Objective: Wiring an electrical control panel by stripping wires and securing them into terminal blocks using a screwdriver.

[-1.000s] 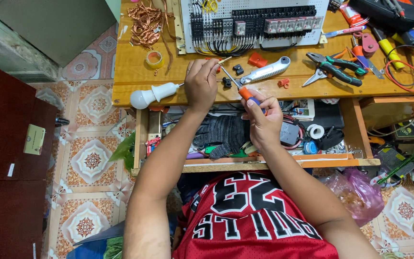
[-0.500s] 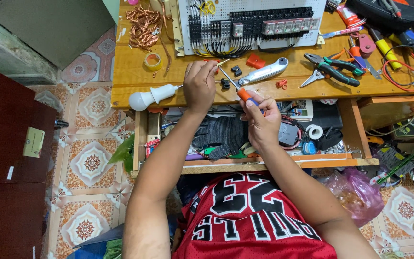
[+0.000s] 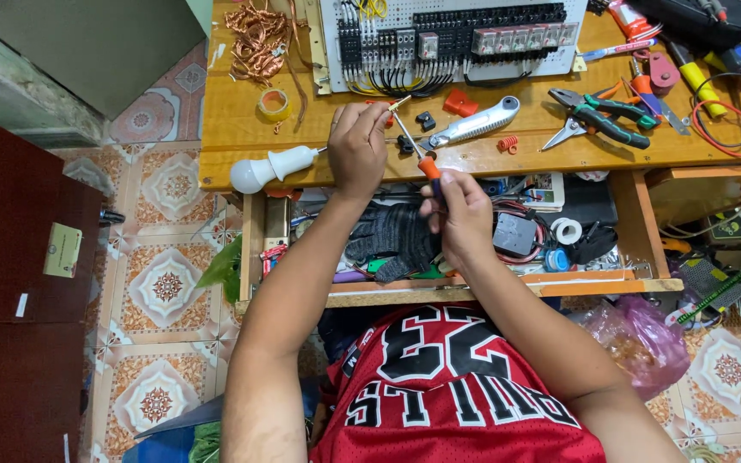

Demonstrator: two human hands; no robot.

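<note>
My right hand (image 3: 465, 214) pinches the orange-handled screwdriver (image 3: 418, 154), fingers closed round the handle just off the worktop (image 3: 233, 129) edge. The shaft slants up-left to my left hand (image 3: 358, 150). Left fingers curled shut on a small part (image 3: 399, 105), probably a wire end; too small to tell. White bulb (image 3: 269, 167) lies just left, grey utility knife (image 3: 473, 124) just right.

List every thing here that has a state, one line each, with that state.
left hand: closed on a small part at the workbench edge
right hand: gripping the screwdriver handle
screwdriver: held, tip up toward the left hand
white bulb: lying on its side, unlit
pliers: lying on the bench, jaws shut
tape roll: lying flat
</note>
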